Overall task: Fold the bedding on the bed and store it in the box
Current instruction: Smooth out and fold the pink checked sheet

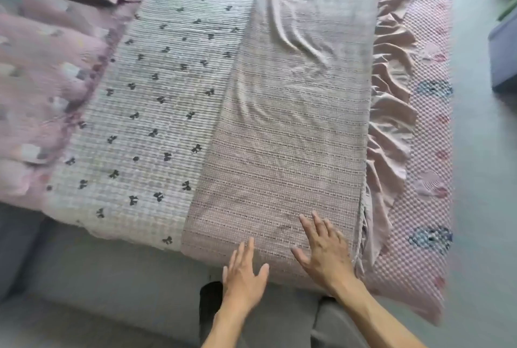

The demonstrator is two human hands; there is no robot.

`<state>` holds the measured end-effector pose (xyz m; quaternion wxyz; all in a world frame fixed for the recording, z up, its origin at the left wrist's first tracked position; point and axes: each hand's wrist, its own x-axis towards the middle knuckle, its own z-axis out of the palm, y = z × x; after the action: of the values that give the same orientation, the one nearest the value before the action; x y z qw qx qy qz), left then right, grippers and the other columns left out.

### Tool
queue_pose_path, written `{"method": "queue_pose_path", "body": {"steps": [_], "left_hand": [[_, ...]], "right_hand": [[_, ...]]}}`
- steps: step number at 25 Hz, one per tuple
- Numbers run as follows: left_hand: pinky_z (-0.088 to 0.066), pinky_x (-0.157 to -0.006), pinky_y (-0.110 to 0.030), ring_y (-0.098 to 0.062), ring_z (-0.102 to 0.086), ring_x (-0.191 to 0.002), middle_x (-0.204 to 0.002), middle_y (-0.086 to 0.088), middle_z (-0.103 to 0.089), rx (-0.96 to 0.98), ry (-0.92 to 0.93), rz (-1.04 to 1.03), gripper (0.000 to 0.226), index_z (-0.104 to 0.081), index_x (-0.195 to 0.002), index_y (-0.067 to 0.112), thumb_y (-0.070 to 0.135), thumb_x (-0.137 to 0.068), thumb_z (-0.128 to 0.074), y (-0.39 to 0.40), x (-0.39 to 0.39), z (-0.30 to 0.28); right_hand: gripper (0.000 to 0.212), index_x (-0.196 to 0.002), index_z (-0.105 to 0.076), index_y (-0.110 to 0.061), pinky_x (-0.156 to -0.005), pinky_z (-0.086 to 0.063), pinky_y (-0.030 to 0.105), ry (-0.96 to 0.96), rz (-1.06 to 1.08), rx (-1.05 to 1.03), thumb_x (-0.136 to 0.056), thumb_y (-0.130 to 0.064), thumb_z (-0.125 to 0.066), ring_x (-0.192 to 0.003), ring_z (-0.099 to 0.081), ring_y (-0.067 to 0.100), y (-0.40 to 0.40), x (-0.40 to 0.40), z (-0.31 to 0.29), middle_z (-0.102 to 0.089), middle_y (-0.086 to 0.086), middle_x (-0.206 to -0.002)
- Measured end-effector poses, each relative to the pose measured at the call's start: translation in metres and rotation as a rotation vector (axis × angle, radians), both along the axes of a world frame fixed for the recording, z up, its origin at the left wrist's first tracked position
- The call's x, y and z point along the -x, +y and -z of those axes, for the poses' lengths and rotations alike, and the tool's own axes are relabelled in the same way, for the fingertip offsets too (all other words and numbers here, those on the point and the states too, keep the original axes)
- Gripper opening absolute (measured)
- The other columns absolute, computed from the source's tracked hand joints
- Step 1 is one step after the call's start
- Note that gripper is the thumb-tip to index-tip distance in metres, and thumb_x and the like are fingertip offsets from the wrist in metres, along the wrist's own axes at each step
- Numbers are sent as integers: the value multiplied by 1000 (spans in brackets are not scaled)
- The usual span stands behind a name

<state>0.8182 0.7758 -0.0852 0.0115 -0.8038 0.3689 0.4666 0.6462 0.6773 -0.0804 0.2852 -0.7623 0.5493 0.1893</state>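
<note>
A pink woven blanket [285, 135] lies flat in a long strip down the bed, wrinkled at its far end. My right hand [324, 252] rests flat on its near end with fingers spread. My left hand [243, 272] hovers open at the blanket's near edge, fingertips over the fabric. Left of the blanket lies a white quilt with small dark bows [145, 112]. A pink ruffled edge [389, 112] runs along the blanket's right side. The storage box is not clearly in view.
Pink patterned pillows [47, 73] lie at the left. A pink bubble-textured bedspread with printed shapes [430, 152] hangs at the bed's right side. The grey bed base [112, 277] is below. Grey floor and a blue-grey object [503, 59] are at the right.
</note>
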Motion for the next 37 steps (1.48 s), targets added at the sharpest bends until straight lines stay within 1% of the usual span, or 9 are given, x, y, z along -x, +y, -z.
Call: {"method": "queue_pose_path", "body": {"steps": [9, 13, 17, 20, 22, 29, 34, 35, 37], "left_hand": [[-16, -120, -37, -18, -5, -151, -164, 3, -3, 13, 101, 748, 66, -10, -156, 30, 47, -100, -41, -17, -58, 124], [-16, -119, -36, -18, -7, -150, -164, 4, -4, -42, 208, 703, 67, -15, -156, 31, 43, -98, -47, 17, -36, 147], [-21, -119, -38, -18, -13, -147, -162, 3, -13, 3, 60, 754, 70, -16, -155, 31, 37, -96, -52, 28, -48, 158], [-36, -108, -39, -14, -33, -124, -144, 7, -34, 119, 6, 783, 60, -30, -150, 31, 32, -94, -52, 8, -51, 177], [-41, -102, -39, -11, -35, -110, -131, 10, -39, 176, -6, 776, 53, -38, -144, 33, 28, -93, -53, 2, -51, 180], [-39, -105, -37, -17, -33, -124, -145, 5, -29, 116, 110, 978, 57, -37, -147, 27, 31, -92, -52, 29, -98, 188], [-38, -105, -38, -25, -36, -130, -147, -2, -35, -80, 52, 1356, 57, -36, -146, 25, 37, -92, -49, 56, -190, 195], [-38, -105, -37, -24, -38, -130, -147, -2, -37, -147, 44, 1318, 56, -37, -146, 26, 36, -92, -50, 57, -207, 198], [-40, -104, -32, -21, -45, -128, -145, -2, -44, -348, 40, 874, 55, -41, -145, 24, 31, -93, -56, 57, -234, 202]], "right_hand": [[67, -156, -16, -28, -120, -13, 50, 167, 584, -133, -97, -42, -45, -151, -6, 29, 106, -28, 131, 2, 3, -166], [70, -158, -10, -27, -119, -17, 48, 140, 810, -256, -98, -40, -44, -151, -8, 30, 166, -16, 167, 5, 4, -166], [77, -158, -1, -30, -119, -21, 49, 53, 903, -175, -97, -41, -48, -150, -13, 32, 186, -3, 178, 5, 5, -166], [79, -157, -5, -35, -116, -24, 52, -33, 935, -20, -94, -45, -53, -147, -14, 35, 143, 8, 190, 7, 4, -166], [82, -157, -7, -34, -116, -21, 55, 3, 910, -88, -92, -54, -54, -146, -11, 40, 123, 5, 197, 12, 3, -165], [96, -157, -2, -34, -118, -13, 59, 131, 989, -120, -86, -57, -62, -149, -1, 43, 115, -21, 211, 23, 3, -163], [78, -158, -6, -30, -118, -25, 50, -142, 1506, 129, -97, -45, -52, -151, -12, 31, 147, -125, 215, 5, 5, -167], [76, -158, -9, -31, -118, -24, 47, -269, 1672, 127, -97, -48, -51, -151, -14, 27, 157, -155, 218, 0, 3, -167], [70, -156, -19, -35, -119, -25, 43, -551, 2032, 36, -96, -53, -51, -150, -20, 22, 181, -213, 223, -14, -1, -165]]}}
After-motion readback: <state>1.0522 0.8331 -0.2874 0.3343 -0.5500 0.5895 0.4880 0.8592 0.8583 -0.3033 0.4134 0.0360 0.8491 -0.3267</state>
